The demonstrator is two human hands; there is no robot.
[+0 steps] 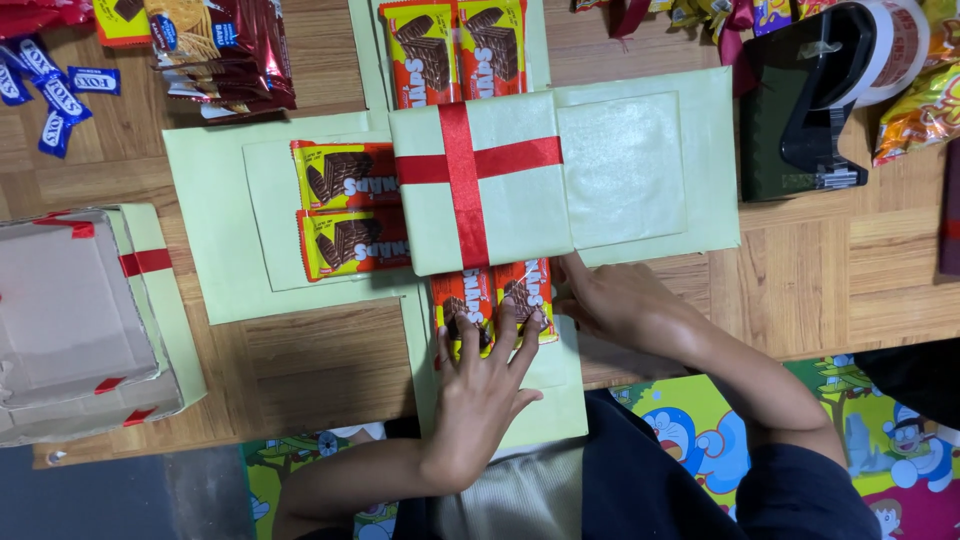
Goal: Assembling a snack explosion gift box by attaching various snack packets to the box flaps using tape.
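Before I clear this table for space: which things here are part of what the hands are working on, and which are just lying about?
In use:
left hand
right hand
wafer packs
green flaps
ribboned lid

Lying about:
tape dispenser
cardboard box
blue sweets
snack bags

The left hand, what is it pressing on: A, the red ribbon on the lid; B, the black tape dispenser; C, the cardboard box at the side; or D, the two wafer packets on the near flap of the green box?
D: the left hand lies spread over the two wafer packets on the near flap, fingers on the wrappers.
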